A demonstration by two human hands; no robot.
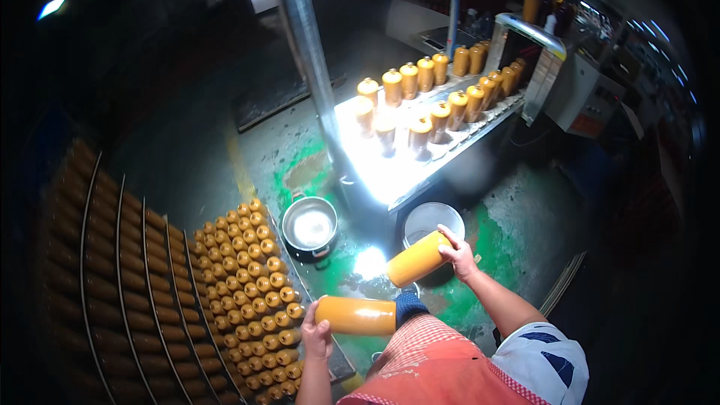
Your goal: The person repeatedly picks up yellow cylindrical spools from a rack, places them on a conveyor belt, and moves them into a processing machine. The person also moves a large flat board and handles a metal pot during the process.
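A metal pot [309,226] on the green floor [502,244] holds something pale and shiny; the white bucket [433,219] beside it is partly hidden. The left hand [316,334] grips one orange bottle [355,315] lying sideways above the knee. The right hand [457,252] clasps a second orange bottle [417,259], tilted over the bucket. Both look smooth and glossy. Glare washes out the counter [390,172] and its standing bottles [435,97].

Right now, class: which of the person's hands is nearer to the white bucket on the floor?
Right. The right hand, gripping a yellow bottle, is right beside the white bucket, overlapping its rim. The left hand, holding another yellow bottle, is farther away, down-left of it.
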